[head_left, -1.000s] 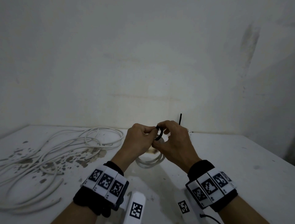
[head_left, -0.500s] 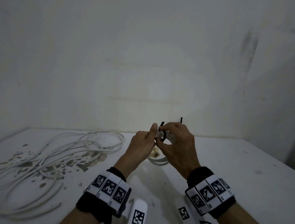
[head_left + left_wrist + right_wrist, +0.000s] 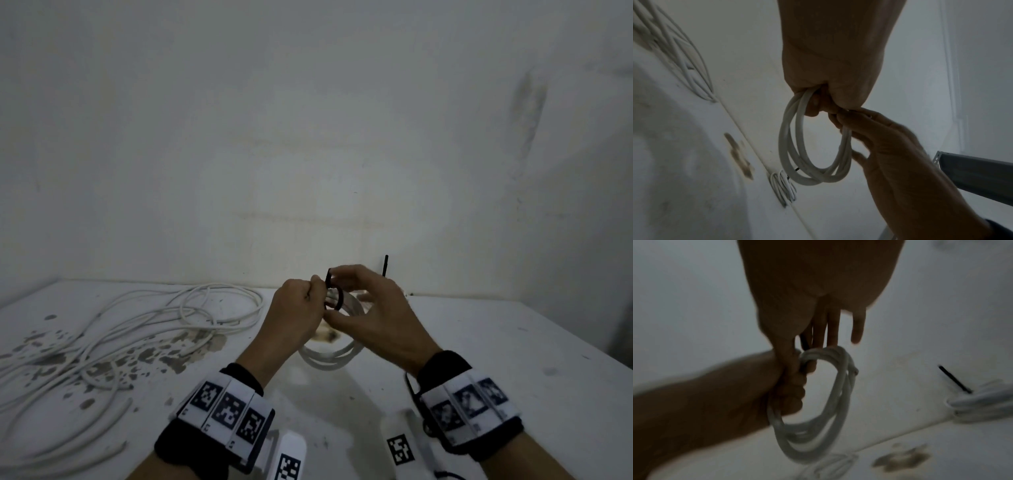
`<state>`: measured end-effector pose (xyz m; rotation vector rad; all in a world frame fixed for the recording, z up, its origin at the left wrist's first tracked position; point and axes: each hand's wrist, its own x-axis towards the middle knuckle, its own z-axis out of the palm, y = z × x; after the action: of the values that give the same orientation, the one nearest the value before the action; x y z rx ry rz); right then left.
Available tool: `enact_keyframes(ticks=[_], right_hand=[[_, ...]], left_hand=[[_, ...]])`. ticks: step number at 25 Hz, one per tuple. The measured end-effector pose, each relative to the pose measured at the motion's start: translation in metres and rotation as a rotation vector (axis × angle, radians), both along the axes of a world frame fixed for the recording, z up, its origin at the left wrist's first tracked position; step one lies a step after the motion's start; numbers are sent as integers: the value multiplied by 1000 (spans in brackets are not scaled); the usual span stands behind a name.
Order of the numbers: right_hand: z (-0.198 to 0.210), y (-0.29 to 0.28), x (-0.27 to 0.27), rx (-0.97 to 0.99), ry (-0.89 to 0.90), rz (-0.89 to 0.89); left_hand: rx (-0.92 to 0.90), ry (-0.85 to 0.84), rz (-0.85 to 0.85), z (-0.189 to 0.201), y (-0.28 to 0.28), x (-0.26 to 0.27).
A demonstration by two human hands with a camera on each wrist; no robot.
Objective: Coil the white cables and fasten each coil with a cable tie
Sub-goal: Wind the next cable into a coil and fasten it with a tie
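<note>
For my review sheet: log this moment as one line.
left hand: grips white coil | right hand: pinches black cable tie looped around coil | tie: not cinched | loose cables: on table

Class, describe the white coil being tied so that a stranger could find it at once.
Start at the white table by the wall. Above its middle, the left hand grips a small white coil. Unlike the loose cables lying left, it hangs with a black cable tie looped around it.

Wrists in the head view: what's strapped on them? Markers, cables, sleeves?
Both hands are bare, with no gloves or sleeves in view. The left hand has a black wrist band carrying a white strip of three square black-and-white coded tags. The right hand wears a matching black band with three tags. A white tagged block sits under each wrist, and a thin black cable loops beside the right band.
</note>
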<state>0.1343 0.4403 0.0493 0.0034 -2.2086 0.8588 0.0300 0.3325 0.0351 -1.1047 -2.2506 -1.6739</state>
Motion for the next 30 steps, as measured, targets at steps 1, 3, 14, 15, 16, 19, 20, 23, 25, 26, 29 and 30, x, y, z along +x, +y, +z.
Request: enact_keyframes(ticks=[1, 3, 14, 15, 16, 19, 20, 23, 25, 26, 29, 30], right_hand=[[7, -1, 4, -220, -59, 83], [17, 0, 5, -378, -133, 103], [32, -28, 9, 198, -33, -176], [28, -33, 13, 253, -27, -180], [22, -36, 17, 291, -9, -176], [6, -55, 26, 349, 40, -118], [3, -60, 29, 308, 47, -100], [13, -59, 34, 162, 46, -59], [28, -51, 33, 25, 50, -73], [37, -45, 30, -13, 62, -99], [53, -30, 17, 1, 88, -186], [55, -29, 13, -6, 83, -190]], left_hand=[[6, 0, -3, 2, -1, 1], [2, 33, -24, 2, 0, 2], [-62, 71, 22, -8, -3, -2], [-57, 78, 36, -9, -4, -3], [-54, 81, 52, -9, -6, -5], [17, -15, 78, -12, -14, -14], [28, -44, 61, -12, -15, -14], [-16, 8, 55, -13, -12, -8], [-62, 79, 24, -14, -7, -5], [-84, 97, 2, -14, -5, -5], [-121, 102, -23, -14, -2, -4], [-131, 100, -20, -14, -1, -4]])
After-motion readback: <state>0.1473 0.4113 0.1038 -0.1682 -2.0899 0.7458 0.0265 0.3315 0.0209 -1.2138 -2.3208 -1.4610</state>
